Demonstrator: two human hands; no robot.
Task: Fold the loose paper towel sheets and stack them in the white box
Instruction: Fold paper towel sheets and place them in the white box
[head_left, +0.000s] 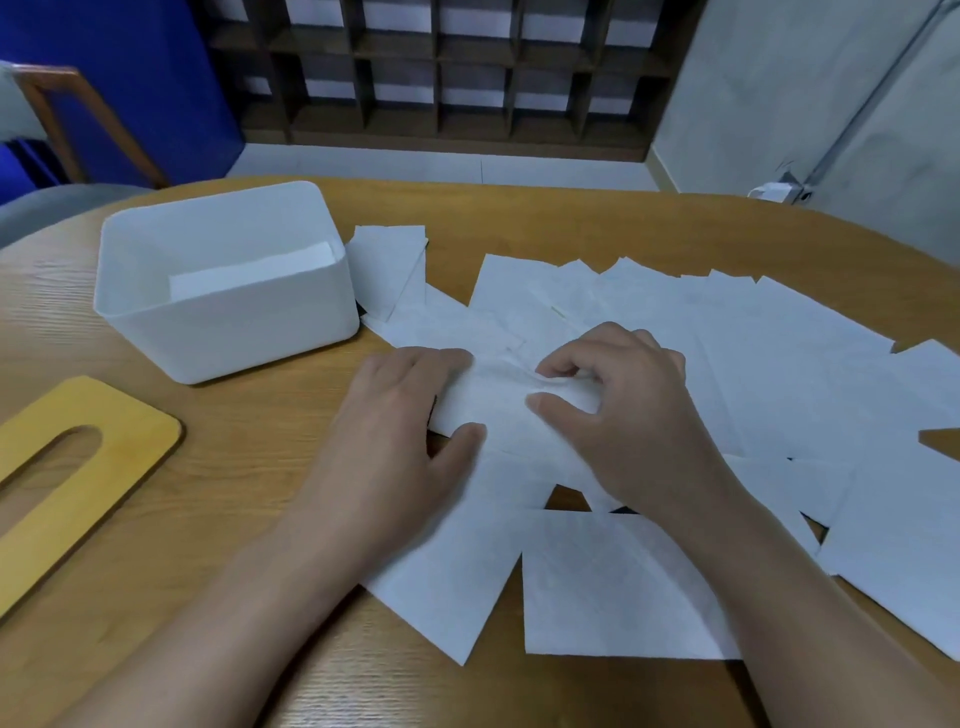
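Inside white box (228, 332): folded stack (254, 275); left hand (400, 431) flat, right hand (618, 405) pinching sheet (498, 410).

One white box (228, 332), one wooden lid (78, 467), two hands, many overlapping loose sheets (623, 587).

worktop (249, 467): wood-grain, light brown, with a rounded far edge
box (228, 332): white, open-topped, on the left far part; a white stack lies inside
lid (67, 467): yellow wood with a long slot, flat at the left edge, nearer than the box
sheets (779, 374): many white paper towels spread flat and overlapping across the middle and right
folded sheets (387, 265): small pile just right of the box
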